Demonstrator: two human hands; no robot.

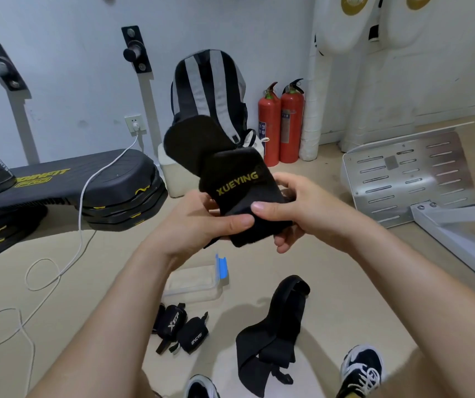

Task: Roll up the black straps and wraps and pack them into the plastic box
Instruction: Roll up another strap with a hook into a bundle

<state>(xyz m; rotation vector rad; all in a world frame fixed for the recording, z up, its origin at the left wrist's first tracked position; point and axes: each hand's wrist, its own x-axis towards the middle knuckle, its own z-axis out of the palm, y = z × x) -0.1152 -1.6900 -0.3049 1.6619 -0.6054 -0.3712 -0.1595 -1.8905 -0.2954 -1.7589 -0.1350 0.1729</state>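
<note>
Handling, as judged: the wrap (239, 182) is soft, light fabric with a fuzzy nap; it bends freely and is unlikely to hold a roll unless kept under tension; no risk of breakage; slip is improbable given the nap. It is best taken at the short end nearest the person, thumbs on top and fingers beneath, rolling away toward the free flap; the flap probably serves as the fastening, though this cannot be confirmed.

Appearance: black throughout; gold lettering XUEYING across the middle panel; a rounded fuzzy flap stands up beyond the hands, tilted left.

Hands: the left hand (201, 222) grips the wrap's near left edge, thumb pressed on its face; the right hand (302, 211) grips the near right edge, thumb on top, fingers curled under; the thumbs nearly meet.

Position: the wrap is held in the air between both hands. The plastic box (173, 284) sits on the floor (259, 268) below the left hand; two rolled wraps (183, 330) lie beside it, nearer the person; a loose strap (273, 326) lies unrolled below the right hand.
</note>
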